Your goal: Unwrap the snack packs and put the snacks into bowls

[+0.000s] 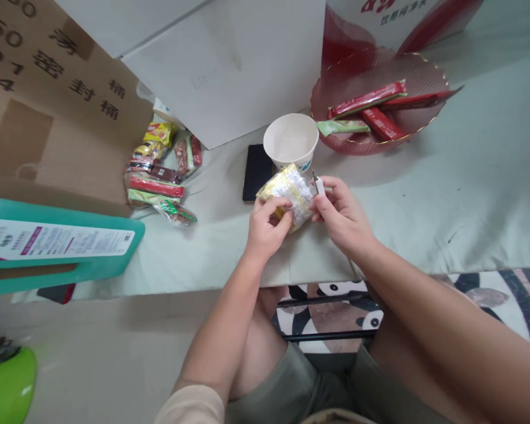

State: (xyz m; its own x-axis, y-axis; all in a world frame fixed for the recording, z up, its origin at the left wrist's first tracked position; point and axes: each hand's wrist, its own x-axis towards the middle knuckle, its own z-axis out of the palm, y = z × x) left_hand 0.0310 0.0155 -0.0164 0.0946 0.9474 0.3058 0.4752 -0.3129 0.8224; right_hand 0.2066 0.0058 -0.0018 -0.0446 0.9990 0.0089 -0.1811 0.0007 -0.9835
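My left hand (pixel 268 227) is closed on a yellow-and-clear plastic packet (pixel 289 188), pinching its lower left side between thumb and fingers. My right hand (pixel 343 217) grips a small white-handled knife (pixel 319 185), whose thin dark metal tip points up beside the packet's right edge. What fills the packet is too blurred to make out. Just behind it stands a white paper bowl (pixel 291 140), open side up, its inside pale. A black phone (pixel 255 174) lies flat to the left, partly hidden by the bowl and packet.
To the right, a pink ribbed bowl (pixel 350 145) holds several red and green wrapped snacks. More packaged snacks (pixel 154 187) lie at left beside a cardboard box (pixel 83 141). White boxes (pixel 238 70) stand behind. A teal container (pixel 132 235) is at the cloth-covered table's (pixel 424 229) left edge.
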